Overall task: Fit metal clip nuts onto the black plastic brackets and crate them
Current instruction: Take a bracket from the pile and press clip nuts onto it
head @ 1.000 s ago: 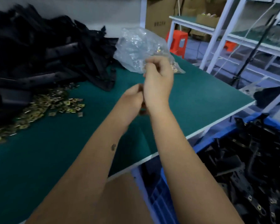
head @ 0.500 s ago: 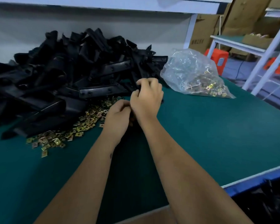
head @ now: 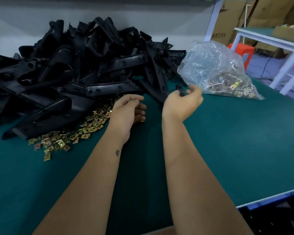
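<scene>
Black bracket (head: 181, 89) in the right hand's (head: 182, 103) curled fingers is mostly hidden, its axis unclear; left hand (head: 127, 110) hangs loosely curled, holding nothing.

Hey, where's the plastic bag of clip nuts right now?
The bag sits on the green table at the far right of the head view, just right of the black bracket pile and just beyond the right hand.
</scene>
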The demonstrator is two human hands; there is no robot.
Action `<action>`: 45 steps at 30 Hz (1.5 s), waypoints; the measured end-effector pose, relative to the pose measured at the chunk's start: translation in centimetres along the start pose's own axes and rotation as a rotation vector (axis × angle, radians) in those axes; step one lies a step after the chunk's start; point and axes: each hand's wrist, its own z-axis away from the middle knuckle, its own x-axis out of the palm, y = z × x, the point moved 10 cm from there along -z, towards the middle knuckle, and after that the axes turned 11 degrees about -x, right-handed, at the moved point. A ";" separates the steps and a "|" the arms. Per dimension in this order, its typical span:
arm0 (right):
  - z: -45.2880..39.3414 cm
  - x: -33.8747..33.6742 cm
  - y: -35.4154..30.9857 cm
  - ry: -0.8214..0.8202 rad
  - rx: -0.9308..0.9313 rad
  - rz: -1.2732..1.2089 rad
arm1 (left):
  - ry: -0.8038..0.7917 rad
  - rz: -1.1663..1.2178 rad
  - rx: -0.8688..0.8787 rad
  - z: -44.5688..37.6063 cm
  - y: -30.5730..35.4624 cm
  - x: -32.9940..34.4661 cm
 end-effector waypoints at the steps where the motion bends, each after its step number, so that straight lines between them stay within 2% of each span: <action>1: -0.1 -1.0 -0.3 0.082 -0.005 -0.063 | -0.001 0.041 -0.022 0.0 0.0 -0.1; 3: 0.0 -2.2 -1.3 0.203 -0.039 -0.173 | -0.019 0.090 -0.063 0.1 -0.2 0.3; 6: 1.3 -1.3 -2.8 0.175 -0.069 -0.293 | -0.067 0.114 -0.115 0.3 -0.5 0.9; 9: 3.8 1.6 -4.7 -0.030 -0.138 -0.346 | -0.062 0.117 -0.076 0.2 -0.1 0.4; 12: 7.4 4.7 -7.3 -0.339 -0.350 -0.303 | 0.112 0.154 0.093 0.5 1.9 -2.6; 14: 9.5 6.3 -8.2 -0.509 -0.484 -0.242 | 0.210 0.221 0.182 0.9 3.0 -4.9; 16: 10.3 7.0 -8.3 -0.579 -0.554 -0.166 | 0.298 0.276 0.212 1.0 3.4 -7.2; 19: 9.0 7.7 -6.4 -0.635 -0.457 -0.013 | 0.348 0.365 0.182 0.6 3.3 -9.7; 22: 8.4 8.9 -3.4 -0.841 -0.324 0.206 | 0.324 0.384 0.173 0.1 3.3 -10.8; 24: 9.1 9.5 -2.4 -0.982 -0.308 0.314 | 0.316 0.369 0.187 0.0 3.4 -10.9; 28: 11.9 10.9 -2.3 -1.205 -0.607 0.659 | 0.294 0.311 0.163 -0.3 3.2 -9.6; 31: 12.6 11.3 -2.7 -1.220 -0.714 0.682 | 0.254 0.304 0.130 -0.4 2.8 -8.4; 38: 12.2 11.3 -3.6 -1.146 -0.709 0.502 | 0.199 0.429 0.089 -0.8 2.3 -8.0; 40: 11.7 11.1 -3.7 -1.115 -0.639 0.401 | 0.187 0.455 0.087 -0.9 2.3 -8.0; 45: 9.2 9.9 -3.8 -0.927 -0.310 0.038 | 0.133 0.559 0.050 -1.4 1.9 -7.2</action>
